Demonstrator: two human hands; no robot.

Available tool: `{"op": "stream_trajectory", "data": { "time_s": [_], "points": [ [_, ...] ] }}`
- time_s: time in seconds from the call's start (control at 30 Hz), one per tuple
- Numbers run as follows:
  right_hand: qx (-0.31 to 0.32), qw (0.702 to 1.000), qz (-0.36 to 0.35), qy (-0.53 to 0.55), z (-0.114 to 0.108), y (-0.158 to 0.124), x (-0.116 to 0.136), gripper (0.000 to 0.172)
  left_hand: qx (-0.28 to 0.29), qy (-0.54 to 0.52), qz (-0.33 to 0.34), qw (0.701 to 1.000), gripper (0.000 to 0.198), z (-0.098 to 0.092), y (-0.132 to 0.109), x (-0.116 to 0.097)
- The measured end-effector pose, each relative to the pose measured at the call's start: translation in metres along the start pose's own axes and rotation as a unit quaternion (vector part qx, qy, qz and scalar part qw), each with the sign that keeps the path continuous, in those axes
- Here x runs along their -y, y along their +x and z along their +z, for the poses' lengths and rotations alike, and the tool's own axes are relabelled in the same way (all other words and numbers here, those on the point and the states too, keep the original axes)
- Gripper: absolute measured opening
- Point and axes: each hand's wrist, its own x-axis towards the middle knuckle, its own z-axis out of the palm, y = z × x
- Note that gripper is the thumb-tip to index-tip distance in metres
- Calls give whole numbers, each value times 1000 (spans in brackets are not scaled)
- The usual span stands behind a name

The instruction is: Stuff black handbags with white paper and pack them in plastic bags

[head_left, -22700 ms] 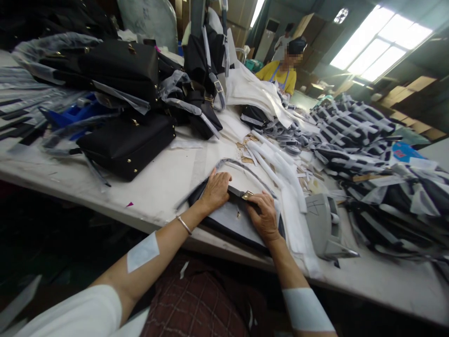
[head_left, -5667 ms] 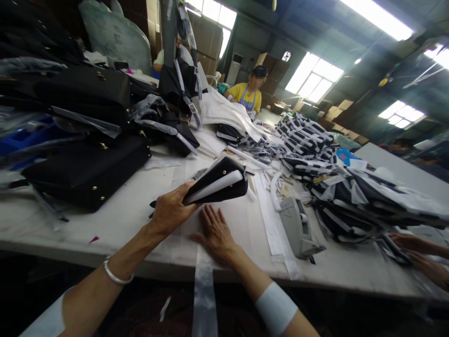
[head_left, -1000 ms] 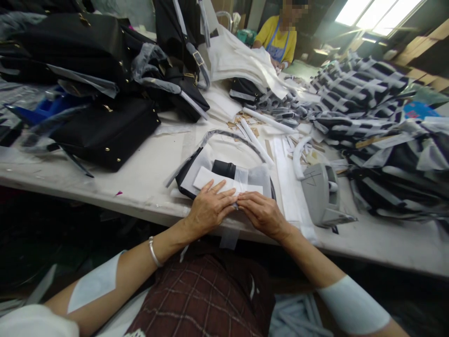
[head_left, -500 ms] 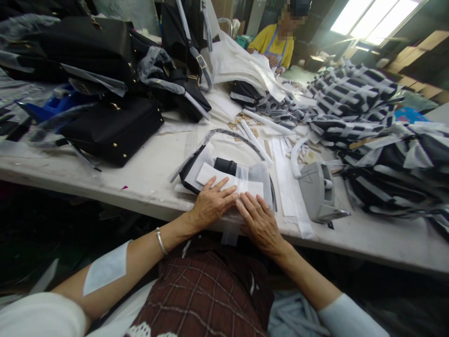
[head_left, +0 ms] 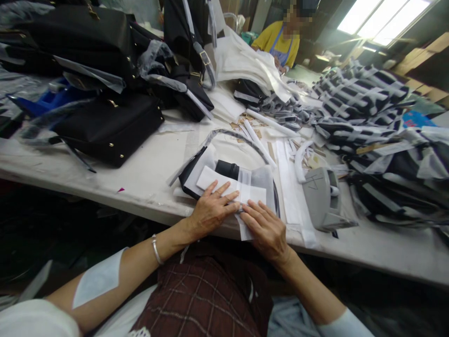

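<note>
A black handbag [head_left: 188, 181] lies at the table's front edge, partly covered by thin white sheeting [head_left: 262, 174]. Across it runs a folded white strip [head_left: 213, 178], crossed by a translucent band [head_left: 244, 179]. My left hand [head_left: 212, 211] rests on the strip with fingers stretched and spread. My right hand [head_left: 268, 229] lies beside it, fingers extended over the wrapping near the band. Below the right fingers a loose white end [head_left: 245, 230] hangs over the edge. Behind the bag arches its wrapped handle [head_left: 242, 135].
Several black handbags [head_left: 108, 126] are piled on the left. A grey tape dispenser [head_left: 317, 199] stands to the right beside white strips [head_left: 287, 187]. Wrapped black bags [head_left: 386, 192] heap up at far right. A person in yellow [head_left: 293, 51] works across the table.
My right hand has shifted slightly down and right, and the loose white end now shows beneath its fingers. My left hand stays on the strip. The view has tilted slightly.
</note>
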Motion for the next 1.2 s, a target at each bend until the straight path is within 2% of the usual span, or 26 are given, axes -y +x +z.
{"op": "stream_trajectory", "data": {
  "time_s": [0.17, 0.3, 0.4, 0.57, 0.73, 1.0, 1.2],
  "points": [
    [21, 999, 42, -7, -12, 26, -7, 32, 2, 1, -8, 1000, 24, -2, 1, -3],
    [95, 989, 110, -30, -15, 42, -14, 26, 15, -16, -16, 1000, 26, -4, 1, -3],
    [145, 978, 153, -12, -12, 53, -25, 23, 11, -31, -23, 999, 27, -5, 1, -4],
    [197, 950, 225, 89, 5, 66, -50, 29, -1, -56, -43, 997, 35, -6, 2, -6],
    [174, 914, 314, 190, 20, 64, -61, 26, 6, -46, -34, 998, 39, -9, 4, -6],
    [121, 916, 348, 158, 28, 56, -54, 24, 18, -18, -19, 1000, 36, -4, 3, -4],
    [117, 904, 372, 172, 34, 55, -59, 25, 27, -16, -16, 999, 42, -8, 4, -3]
  ]
}}
